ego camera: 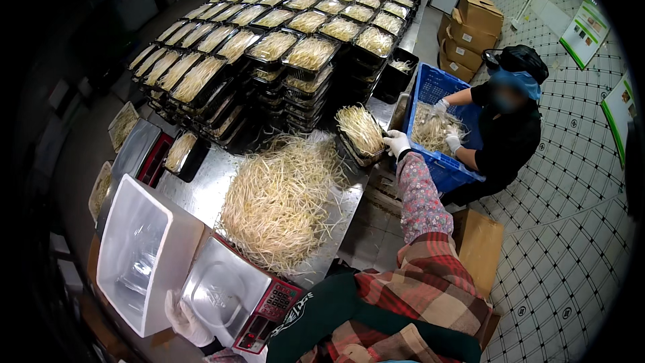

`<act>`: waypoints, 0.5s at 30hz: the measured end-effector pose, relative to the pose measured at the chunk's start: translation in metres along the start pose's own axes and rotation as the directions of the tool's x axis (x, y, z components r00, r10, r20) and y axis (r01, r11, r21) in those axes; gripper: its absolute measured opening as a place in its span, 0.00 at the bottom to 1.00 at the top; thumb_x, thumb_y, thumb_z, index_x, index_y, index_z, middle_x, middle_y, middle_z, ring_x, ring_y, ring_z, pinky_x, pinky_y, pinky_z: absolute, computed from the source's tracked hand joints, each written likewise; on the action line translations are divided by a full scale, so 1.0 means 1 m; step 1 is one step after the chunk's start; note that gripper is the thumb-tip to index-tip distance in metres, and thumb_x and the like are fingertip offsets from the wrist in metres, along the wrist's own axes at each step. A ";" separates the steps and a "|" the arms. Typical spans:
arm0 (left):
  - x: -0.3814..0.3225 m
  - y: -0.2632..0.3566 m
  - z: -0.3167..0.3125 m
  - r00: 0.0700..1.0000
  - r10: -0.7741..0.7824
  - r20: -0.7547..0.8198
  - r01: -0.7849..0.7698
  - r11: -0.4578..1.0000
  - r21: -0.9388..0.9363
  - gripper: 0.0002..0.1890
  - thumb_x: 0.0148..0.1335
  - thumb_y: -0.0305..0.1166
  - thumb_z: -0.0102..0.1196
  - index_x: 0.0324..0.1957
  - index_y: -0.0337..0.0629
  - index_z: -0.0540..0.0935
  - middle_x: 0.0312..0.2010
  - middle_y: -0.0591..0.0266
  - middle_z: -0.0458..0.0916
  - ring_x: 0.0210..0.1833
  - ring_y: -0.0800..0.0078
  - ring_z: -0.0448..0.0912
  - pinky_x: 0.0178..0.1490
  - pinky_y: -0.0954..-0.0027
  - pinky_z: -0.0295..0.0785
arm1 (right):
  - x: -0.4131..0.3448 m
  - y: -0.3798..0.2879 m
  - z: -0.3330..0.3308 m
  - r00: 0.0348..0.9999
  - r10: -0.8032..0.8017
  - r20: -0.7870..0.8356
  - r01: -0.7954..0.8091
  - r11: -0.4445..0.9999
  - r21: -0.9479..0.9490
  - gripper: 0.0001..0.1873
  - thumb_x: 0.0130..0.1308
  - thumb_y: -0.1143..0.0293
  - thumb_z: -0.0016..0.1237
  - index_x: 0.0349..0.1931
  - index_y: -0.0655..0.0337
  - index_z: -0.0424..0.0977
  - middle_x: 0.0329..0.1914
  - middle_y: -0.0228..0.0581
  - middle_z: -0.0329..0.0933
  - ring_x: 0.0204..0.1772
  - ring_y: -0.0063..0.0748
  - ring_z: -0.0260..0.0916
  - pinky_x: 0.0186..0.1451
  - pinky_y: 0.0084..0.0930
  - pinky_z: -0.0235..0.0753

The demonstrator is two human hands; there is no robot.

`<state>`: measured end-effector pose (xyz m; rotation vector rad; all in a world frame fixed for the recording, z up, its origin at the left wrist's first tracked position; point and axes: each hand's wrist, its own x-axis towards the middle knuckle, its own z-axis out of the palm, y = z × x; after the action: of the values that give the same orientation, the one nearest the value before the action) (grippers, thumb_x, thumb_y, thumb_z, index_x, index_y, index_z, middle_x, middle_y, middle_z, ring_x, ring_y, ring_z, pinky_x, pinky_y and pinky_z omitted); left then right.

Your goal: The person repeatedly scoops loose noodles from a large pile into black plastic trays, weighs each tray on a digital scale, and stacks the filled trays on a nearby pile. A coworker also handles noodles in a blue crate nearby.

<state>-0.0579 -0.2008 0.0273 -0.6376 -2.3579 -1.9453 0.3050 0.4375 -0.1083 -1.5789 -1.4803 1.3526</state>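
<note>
My right hand (397, 143), in a white glove, grips the near right edge of a black plastic tray heaped with bean sprouts (360, 131), at the table's right edge. My left hand (187, 318), also gloved, has its fingers apart beside the steel pan of a red digital scale (227, 287); nothing shows in it. A large loose pile of bean sprouts (282, 201) lies on the metal table between the scale and the tray. Left of the scale stands a white foam box (136, 257) with clear plastic inside.
Stacked, filled sprout trays (310, 53) cover the table's far part. A second scale (136, 154) and a filled tray (181, 154) stand at left. At right, a co-worker's gloved hands (448, 126) are in sprouts inside a blue crate (471, 111). Cardboard boxes (463, 35) stand behind.
</note>
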 end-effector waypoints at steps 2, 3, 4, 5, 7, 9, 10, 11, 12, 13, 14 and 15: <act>-0.008 -0.003 0.004 1.000 0.013 0.027 -0.014 0.999 0.045 0.19 0.68 0.24 0.48 0.60 0.34 0.70 0.57 0.55 0.73 0.56 0.67 0.73 0.62 0.67 0.66 | -0.012 0.002 0.015 0.990 -0.142 -0.008 0.142 0.983 0.115 0.11 0.57 0.77 0.54 0.41 0.66 0.76 0.32 0.36 0.78 0.25 0.25 0.72 0.15 0.21 0.67; -0.012 -0.002 0.008 0.999 0.009 0.034 -0.011 0.998 0.066 0.19 0.68 0.24 0.48 0.60 0.33 0.70 0.56 0.55 0.73 0.55 0.68 0.73 0.62 0.67 0.66 | -0.019 0.002 0.019 0.977 -0.212 -0.022 0.213 0.962 0.171 0.11 0.56 0.78 0.54 0.41 0.66 0.76 0.32 0.35 0.77 0.26 0.24 0.72 0.14 0.22 0.67; -0.019 0.001 0.013 0.999 0.003 0.037 -0.006 0.996 0.090 0.19 0.68 0.24 0.48 0.60 0.33 0.70 0.56 0.55 0.74 0.55 0.68 0.73 0.61 0.68 0.66 | -0.027 0.005 0.028 0.913 -0.407 -0.042 0.407 0.893 0.191 0.10 0.54 0.80 0.54 0.39 0.66 0.75 0.30 0.34 0.76 0.28 0.24 0.72 0.20 0.20 0.70; -0.025 0.002 0.017 0.999 -0.004 0.037 -0.001 0.993 0.114 0.18 0.68 0.24 0.48 0.59 0.33 0.70 0.55 0.56 0.74 0.55 0.69 0.73 0.61 0.68 0.67 | -0.036 0.007 0.035 0.921 -0.388 -0.012 0.383 0.904 0.192 0.10 0.55 0.80 0.54 0.39 0.65 0.74 0.32 0.34 0.77 0.33 0.23 0.73 0.32 0.17 0.73; -0.044 -0.006 0.015 0.993 -0.120 0.009 0.120 0.993 0.002 0.18 0.69 0.26 0.47 0.59 0.32 0.70 0.55 0.54 0.74 0.54 0.68 0.74 0.59 0.67 0.68 | -0.110 -0.046 0.076 0.963 -0.228 0.143 0.150 0.896 0.417 0.13 0.55 0.79 0.53 0.43 0.64 0.73 0.31 0.32 0.75 0.28 0.19 0.70 0.22 0.14 0.68; -0.050 -0.012 0.025 0.967 -0.245 0.063 0.251 0.962 -0.107 0.18 0.70 0.29 0.46 0.60 0.32 0.70 0.56 0.53 0.74 0.55 0.66 0.74 0.58 0.66 0.70 | -0.120 -0.017 0.108 0.903 -0.395 0.172 0.295 0.858 0.420 0.14 0.57 0.79 0.52 0.44 0.63 0.71 0.32 0.31 0.75 0.25 0.16 0.69 0.21 0.13 0.66; -0.057 -0.012 0.030 0.954 -0.282 0.097 0.295 0.939 -0.174 0.20 0.71 0.31 0.45 0.61 0.33 0.69 0.57 0.52 0.73 0.56 0.66 0.74 0.58 0.66 0.70 | -0.142 -0.018 0.136 0.869 -0.439 0.230 0.283 0.820 0.497 0.13 0.57 0.79 0.52 0.43 0.62 0.71 0.31 0.30 0.75 0.23 0.15 0.67 0.19 0.14 0.65; -0.063 -0.012 0.037 0.940 -0.315 0.128 0.338 0.910 -0.240 0.21 0.71 0.34 0.45 0.63 0.34 0.67 0.59 0.52 0.71 0.58 0.65 0.72 0.58 0.65 0.70 | -0.175 -0.029 0.162 0.850 -0.441 0.287 0.248 0.818 0.519 0.12 0.57 0.80 0.52 0.42 0.62 0.71 0.32 0.29 0.74 0.24 0.16 0.68 0.19 0.13 0.65; -0.069 -0.011 0.045 0.924 -0.348 0.158 0.381 0.874 -0.302 0.23 0.72 0.36 0.44 0.65 0.36 0.65 0.61 0.51 0.69 0.60 0.64 0.71 0.59 0.64 0.69 | -0.215 -0.047 0.185 0.828 -0.411 0.382 0.149 0.817 0.557 0.12 0.57 0.80 0.51 0.42 0.62 0.71 0.33 0.29 0.74 0.26 0.16 0.68 0.24 0.13 0.68; -0.068 -0.013 0.051 0.914 -0.366 0.173 0.404 0.844 -0.353 0.26 0.72 0.39 0.43 0.67 0.38 0.61 0.64 0.51 0.66 0.63 0.62 0.68 0.62 0.62 0.67 | -0.248 -0.059 0.206 0.796 -0.382 0.468 0.046 0.811 0.584 0.12 0.58 0.81 0.51 0.42 0.61 0.70 0.34 0.28 0.73 0.29 0.17 0.69 0.29 0.13 0.70; -0.068 -0.015 0.058 0.904 -0.384 0.190 0.429 0.809 -0.402 0.28 0.72 0.42 0.42 0.69 0.40 0.58 0.66 0.51 0.63 0.66 0.61 0.65 0.64 0.60 0.64 | -0.265 -0.047 0.233 0.748 -0.460 0.479 0.108 0.796 0.595 0.11 0.58 0.81 0.50 0.42 0.61 0.70 0.35 0.28 0.73 0.33 0.17 0.68 0.36 0.15 0.70; -0.062 -0.016 0.063 0.900 -0.391 0.194 0.436 0.783 -0.444 0.30 0.73 0.45 0.41 0.71 0.41 0.54 0.68 0.51 0.60 0.69 0.60 0.61 0.67 0.59 0.60 | -0.280 -0.034 0.258 0.698 -0.533 0.478 0.168 0.771 0.614 0.11 0.58 0.81 0.49 0.42 0.61 0.70 0.36 0.28 0.73 0.37 0.18 0.68 0.43 0.16 0.71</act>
<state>0.0093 -0.1617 -0.0187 -0.2107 -2.2069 -2.7978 0.0914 0.1220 -0.0810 -0.4230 -1.4744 1.9258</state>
